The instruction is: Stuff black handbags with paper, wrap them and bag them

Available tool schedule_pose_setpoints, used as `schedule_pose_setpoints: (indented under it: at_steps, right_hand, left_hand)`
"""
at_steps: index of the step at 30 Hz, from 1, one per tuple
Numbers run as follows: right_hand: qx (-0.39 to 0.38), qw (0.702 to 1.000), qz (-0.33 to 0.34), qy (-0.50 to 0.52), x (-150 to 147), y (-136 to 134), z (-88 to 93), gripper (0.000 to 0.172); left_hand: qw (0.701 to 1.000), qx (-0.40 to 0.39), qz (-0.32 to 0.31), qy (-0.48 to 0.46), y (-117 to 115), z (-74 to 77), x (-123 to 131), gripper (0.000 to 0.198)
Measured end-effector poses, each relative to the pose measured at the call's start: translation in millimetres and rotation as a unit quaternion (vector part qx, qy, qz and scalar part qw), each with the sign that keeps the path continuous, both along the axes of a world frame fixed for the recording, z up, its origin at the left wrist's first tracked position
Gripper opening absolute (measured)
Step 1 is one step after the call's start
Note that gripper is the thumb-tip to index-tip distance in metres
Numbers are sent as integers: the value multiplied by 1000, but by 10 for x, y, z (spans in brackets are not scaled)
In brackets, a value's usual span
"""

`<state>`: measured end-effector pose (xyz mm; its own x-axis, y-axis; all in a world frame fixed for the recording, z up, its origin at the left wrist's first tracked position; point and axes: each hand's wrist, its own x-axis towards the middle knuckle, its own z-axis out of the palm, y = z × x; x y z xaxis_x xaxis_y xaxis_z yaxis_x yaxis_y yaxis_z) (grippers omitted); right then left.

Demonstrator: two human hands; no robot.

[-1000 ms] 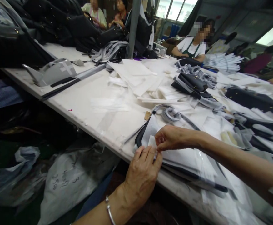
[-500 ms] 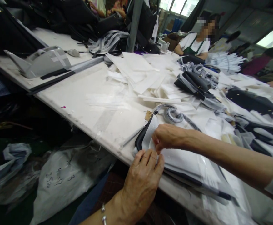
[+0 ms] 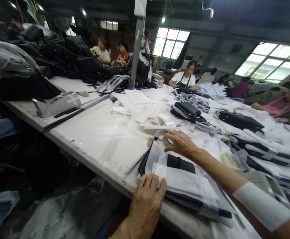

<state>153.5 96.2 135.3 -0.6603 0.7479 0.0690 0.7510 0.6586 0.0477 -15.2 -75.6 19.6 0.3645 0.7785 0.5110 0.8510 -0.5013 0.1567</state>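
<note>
In front of me a black handbag (image 3: 181,163) lies on the table, partly covered by a white wrapping sheet (image 3: 178,179) with clear, shiny film over it. My left hand (image 3: 147,196) rests its fingertips, laid out flat, on the bag's near left edge. Over the far side of the bag hovers my right hand (image 3: 181,144), fingers apart and curved, holding nothing that I can see. Close to those fingers is a wrapped strap coil (image 3: 168,141), partly hidden by the hand. A brown tag (image 3: 149,142) hangs at the bag's far left corner.
Loose white sheets (image 3: 140,106) spread across the table (image 3: 90,132). A grey tape dispenser (image 3: 61,104) stands at left, and a metal post (image 3: 136,53) rises at the back. More black bags (image 3: 241,119) lie to the right. Several co-workers sit around the far sides.
My right hand has left the spot beside my left hand, moved to the bag's far side and opened. Black material now shows on the bag. The view has tilted up.
</note>
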Motion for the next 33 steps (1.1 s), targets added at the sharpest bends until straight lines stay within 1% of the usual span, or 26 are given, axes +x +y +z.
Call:
schedule_pose_setpoints:
  at_steps: [2,4,6,7,8,9,10,12,14,15,16,17,18,20,21,23,25,27,29,33]
  right_hand:
    - [22,991,-56,119,131,-252,-28,33]
    - [-9,981,-58,183,177,-559,-187,28]
    - [-66,983,-18,170,154,-814,-413,34]
    - [-100,983,-2,155,130,-898,-509,37]
    - [-127,981,4,147,108,-950,-571,39]
    - [-154,977,5,146,94,-976,-589,41]
    - [-176,972,-4,157,95,-986,-560,43]
    - [-196,961,-34,193,151,-1007,-393,48]
    - [-183,959,-63,206,272,-1083,-199,53]
    - [-172,963,-74,196,347,-1143,-139,56]
    - [-165,967,-82,175,424,-1210,-121,58]
    - [-166,971,-89,150,499,-1277,-148,62]
    - [-174,972,-95,126,567,-1337,-215,66]
    - [-190,972,-106,93,668,-1418,-425,78]
    - [-191,972,-108,87,698,-1437,-537,84]
    - [-184,973,-103,90,726,-1443,-718,92]
    - [-182,974,-97,91,727,-1426,-806,92]
    - [-191,973,-101,78,720,-1409,-810,93]
    - [-197,972,-109,65,715,-1397,-753,95]
    - [-213,969,-101,74,705,-1378,-520,94]
  left_hand:
    - [1000,1,3,5,3,11,-1,31]
    - [1000,-8,5,9,6,35,-3,31]
    - [1000,-11,3,11,11,56,-8,31]
    - [1000,-12,0,12,15,63,-12,32]
    - [1000,-13,-2,15,19,67,-18,34]
    - [1000,-15,-3,20,24,68,-26,36]
    - [1000,-17,-5,25,29,70,-35,39]
    - [999,-20,-12,26,41,79,-55,44]
    - [999,-23,-21,18,64,117,-69,53]
    - [999,-28,-23,16,84,153,-69,58]
    - [999,-39,-23,17,111,202,-62,58]
    - [998,-57,-22,25,146,263,-48,53]
    - [996,-80,-20,37,190,332,-25,42]
    - [989,-127,-17,69,295,471,42,20]
    - [985,-147,-15,86,348,529,82,17]
    - [979,-168,-8,113,438,603,157,18]
    - [976,-178,0,126,488,623,205,19]
    - [975,-186,6,124,497,616,210,15]
    - [975,-193,8,114,482,614,181,12]
    - [970,-226,8,89,478,653,102,11]
